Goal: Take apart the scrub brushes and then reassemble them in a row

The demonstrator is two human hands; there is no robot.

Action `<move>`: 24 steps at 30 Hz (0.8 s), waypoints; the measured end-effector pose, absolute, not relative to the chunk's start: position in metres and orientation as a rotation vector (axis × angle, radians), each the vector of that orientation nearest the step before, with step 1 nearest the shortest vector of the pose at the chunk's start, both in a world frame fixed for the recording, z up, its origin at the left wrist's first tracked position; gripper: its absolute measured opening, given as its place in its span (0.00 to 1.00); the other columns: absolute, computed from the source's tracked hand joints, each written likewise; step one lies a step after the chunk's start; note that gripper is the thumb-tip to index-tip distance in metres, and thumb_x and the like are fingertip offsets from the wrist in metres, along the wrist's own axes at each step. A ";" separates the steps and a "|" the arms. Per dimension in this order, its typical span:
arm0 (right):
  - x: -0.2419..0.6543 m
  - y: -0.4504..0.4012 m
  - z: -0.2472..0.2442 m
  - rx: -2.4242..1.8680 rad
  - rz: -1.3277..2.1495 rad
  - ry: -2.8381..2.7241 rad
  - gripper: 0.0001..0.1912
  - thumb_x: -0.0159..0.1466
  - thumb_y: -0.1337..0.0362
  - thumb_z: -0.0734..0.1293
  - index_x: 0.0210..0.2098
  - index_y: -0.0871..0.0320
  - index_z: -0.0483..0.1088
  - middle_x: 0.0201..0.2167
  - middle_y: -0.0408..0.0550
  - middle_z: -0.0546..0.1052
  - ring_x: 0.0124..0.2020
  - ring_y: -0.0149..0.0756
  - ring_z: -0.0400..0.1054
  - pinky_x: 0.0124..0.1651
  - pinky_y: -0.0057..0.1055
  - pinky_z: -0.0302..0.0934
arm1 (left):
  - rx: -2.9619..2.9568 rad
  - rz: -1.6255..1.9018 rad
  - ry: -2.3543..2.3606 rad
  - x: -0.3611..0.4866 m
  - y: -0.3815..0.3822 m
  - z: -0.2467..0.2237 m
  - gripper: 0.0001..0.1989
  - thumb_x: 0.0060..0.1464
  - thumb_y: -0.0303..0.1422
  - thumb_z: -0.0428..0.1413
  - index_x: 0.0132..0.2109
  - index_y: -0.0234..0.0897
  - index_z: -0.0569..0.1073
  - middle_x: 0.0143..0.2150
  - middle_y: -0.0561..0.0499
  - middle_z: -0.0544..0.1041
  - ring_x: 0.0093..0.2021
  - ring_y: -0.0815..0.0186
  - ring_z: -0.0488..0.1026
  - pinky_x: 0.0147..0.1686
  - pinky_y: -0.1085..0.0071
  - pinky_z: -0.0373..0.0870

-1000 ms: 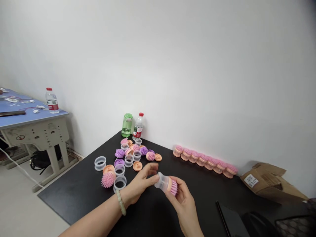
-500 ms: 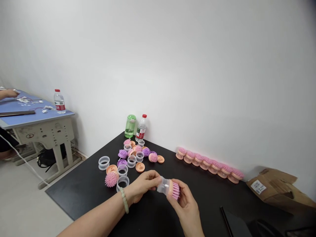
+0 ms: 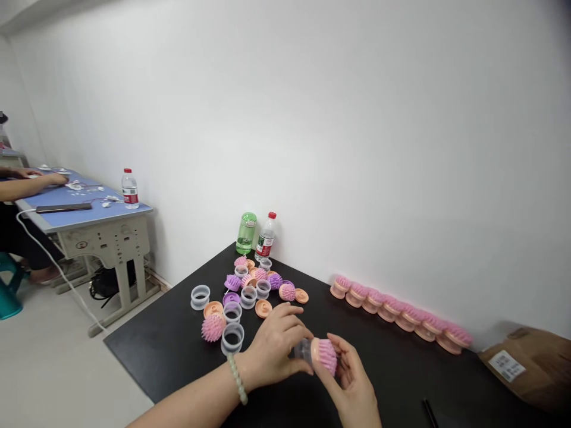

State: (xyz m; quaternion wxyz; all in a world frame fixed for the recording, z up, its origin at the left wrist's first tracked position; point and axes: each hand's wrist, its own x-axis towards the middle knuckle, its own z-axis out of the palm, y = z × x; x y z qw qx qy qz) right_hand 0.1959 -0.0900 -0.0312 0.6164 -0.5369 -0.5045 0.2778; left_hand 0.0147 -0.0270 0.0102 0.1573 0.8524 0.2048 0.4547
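A black table (image 3: 147, 356) is carrying a scattered heap of clear plastic rings (image 3: 200, 297), peach discs (image 3: 213, 309) and pink and purple bristled brush heads (image 3: 213, 328), with a row of pink brush heads (image 3: 399, 315) standing along the wall. A green bottle (image 3: 246, 233) and a water bottle (image 3: 266, 238) are standing behind the heap, and a brown cardboard box (image 3: 526, 368) is sitting at the far right.

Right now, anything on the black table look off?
Nothing looks damaged. Only oddity: rings and brush heads lie jumbled, while the pink brushes sit in a neat row by the wall.
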 end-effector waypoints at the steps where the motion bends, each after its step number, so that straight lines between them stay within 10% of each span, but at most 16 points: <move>1: 0.198 -0.090 -0.031 -1.244 0.655 -1.191 0.28 0.55 0.51 0.75 0.51 0.55 0.69 0.48 0.52 0.77 0.50 0.47 0.74 0.50 0.34 0.72 | 2.473 1.305 0.589 0.015 -0.027 0.009 0.24 0.48 0.46 0.68 0.48 0.37 0.76 0.43 0.42 0.81 0.60 0.47 0.69 0.62 0.51 0.61; 24: 0.203 -0.086 -0.051 -1.486 0.249 -1.520 0.26 0.55 0.52 0.74 0.51 0.53 0.71 0.47 0.53 0.78 0.46 0.51 0.76 0.48 0.42 0.73 | 2.849 1.048 0.890 0.029 -0.039 -0.006 0.14 0.48 0.31 0.59 0.43 0.36 0.70 0.40 0.43 0.74 0.42 0.53 0.67 0.39 0.58 0.61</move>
